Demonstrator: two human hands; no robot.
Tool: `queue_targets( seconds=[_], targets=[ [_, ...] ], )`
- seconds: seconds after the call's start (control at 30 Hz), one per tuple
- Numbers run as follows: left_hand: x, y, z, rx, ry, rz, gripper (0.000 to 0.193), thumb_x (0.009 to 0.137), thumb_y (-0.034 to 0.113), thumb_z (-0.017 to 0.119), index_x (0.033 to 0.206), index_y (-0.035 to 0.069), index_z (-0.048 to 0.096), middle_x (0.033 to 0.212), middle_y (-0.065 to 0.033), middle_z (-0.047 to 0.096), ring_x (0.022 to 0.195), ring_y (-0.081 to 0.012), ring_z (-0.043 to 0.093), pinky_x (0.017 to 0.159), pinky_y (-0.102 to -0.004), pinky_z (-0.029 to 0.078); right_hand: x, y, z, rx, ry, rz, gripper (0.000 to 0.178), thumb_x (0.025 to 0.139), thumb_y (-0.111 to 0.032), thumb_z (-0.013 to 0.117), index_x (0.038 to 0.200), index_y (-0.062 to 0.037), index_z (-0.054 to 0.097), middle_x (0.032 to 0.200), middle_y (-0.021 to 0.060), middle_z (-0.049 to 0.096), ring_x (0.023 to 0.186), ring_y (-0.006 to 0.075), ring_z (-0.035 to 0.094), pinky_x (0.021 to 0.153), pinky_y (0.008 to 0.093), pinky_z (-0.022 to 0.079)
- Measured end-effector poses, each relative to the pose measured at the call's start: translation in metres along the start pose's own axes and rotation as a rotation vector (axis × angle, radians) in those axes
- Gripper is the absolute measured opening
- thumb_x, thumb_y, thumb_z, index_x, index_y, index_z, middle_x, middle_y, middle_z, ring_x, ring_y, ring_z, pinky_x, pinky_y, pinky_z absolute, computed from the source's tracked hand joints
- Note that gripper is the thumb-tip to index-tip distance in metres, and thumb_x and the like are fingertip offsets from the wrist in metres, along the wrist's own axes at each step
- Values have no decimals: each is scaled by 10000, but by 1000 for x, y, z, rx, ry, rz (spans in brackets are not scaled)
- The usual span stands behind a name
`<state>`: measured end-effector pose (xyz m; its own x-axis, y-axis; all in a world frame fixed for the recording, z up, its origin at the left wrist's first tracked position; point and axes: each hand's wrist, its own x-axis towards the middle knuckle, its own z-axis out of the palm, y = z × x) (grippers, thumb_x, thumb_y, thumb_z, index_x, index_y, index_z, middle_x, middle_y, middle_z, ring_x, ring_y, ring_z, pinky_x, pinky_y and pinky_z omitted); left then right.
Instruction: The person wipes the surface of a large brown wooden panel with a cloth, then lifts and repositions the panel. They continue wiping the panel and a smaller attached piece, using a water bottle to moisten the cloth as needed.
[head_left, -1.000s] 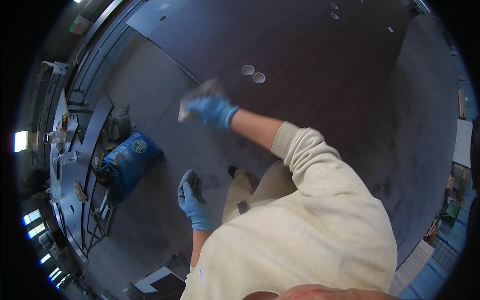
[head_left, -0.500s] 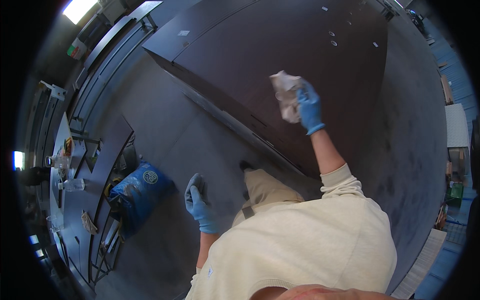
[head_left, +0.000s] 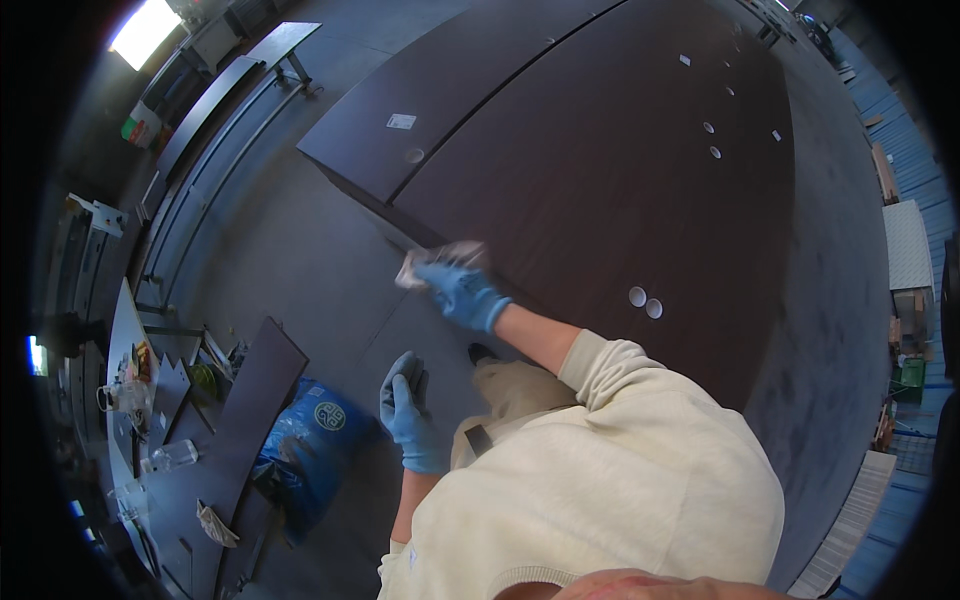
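My right hand, in a blue work glove, grips a crumpled pale rag, blurred by motion. Hand and rag are at the near left edge of a large dark brown panel; whether the rag touches that edge I cannot tell. Two small white round pieces lie on the panel, right of this hand. Lower left of it, my left hand hangs over the floor in a blue glove with grey fingers. Its fingers are extended and it holds nothing.
At the left, a bench bears clear plastic bottles and a bunched cloth. A blue sack stands on the floor beside it. A dark seam divides the panel from a narrower one bearing a white label.
My right hand has swept left and nearer with the rag, from above the panel to its left edge. The view has shifted. My left hand stays much the same.
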<state>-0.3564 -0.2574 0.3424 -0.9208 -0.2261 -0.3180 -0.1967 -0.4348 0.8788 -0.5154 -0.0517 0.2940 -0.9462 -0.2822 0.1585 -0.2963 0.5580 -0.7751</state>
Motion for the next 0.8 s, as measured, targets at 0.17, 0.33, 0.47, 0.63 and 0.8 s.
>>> queue_targets(
  seconds=[0.17,0.33,0.47,0.63,0.8],
  targets=[
    [66,37,-1,-42,-126,46,356,1146,276,581,1388,46,705,1410,-135,728,1312,-265,686,1160,-430,526,68,-41,14,721,67,438,384,1092,-78,536,1451,-56,669,1268,83,744,1111,155,698,991,325,587],
    [107,66,-41,-28,13,-91,357,1153,284,562,1371,39,704,1403,-142,727,1304,-266,682,1151,-430,526,139,27,-112,507,617,72,392,1065,-62,549,1437,-72,672,1213,74,753,1004,181,731,876,349,626],
    [140,97,-82,-3,-2,-137,341,1155,267,555,1351,28,699,1400,-138,717,1291,-250,674,1139,-416,528,180,92,-209,43,969,282,372,1119,-237,599,1453,-90,670,1293,130,767,1140,246,738,982,388,595],
    [180,115,-135,39,99,-180,373,1152,283,553,1384,21,682,1430,-134,695,1310,-260,662,1153,-430,515,221,147,-181,-829,811,512,335,1070,-244,585,1377,-169,696,1281,177,753,1185,396,726,1002,473,578],
    [205,115,-154,37,84,-288,393,1149,291,554,1408,22,677,1431,-134,698,1328,-265,657,1148,-430,517,238,74,-36,-936,398,162,330,973,-31,578,1283,-93,674,1241,194,714,1168,346,711,975,431,570]
  ],
)
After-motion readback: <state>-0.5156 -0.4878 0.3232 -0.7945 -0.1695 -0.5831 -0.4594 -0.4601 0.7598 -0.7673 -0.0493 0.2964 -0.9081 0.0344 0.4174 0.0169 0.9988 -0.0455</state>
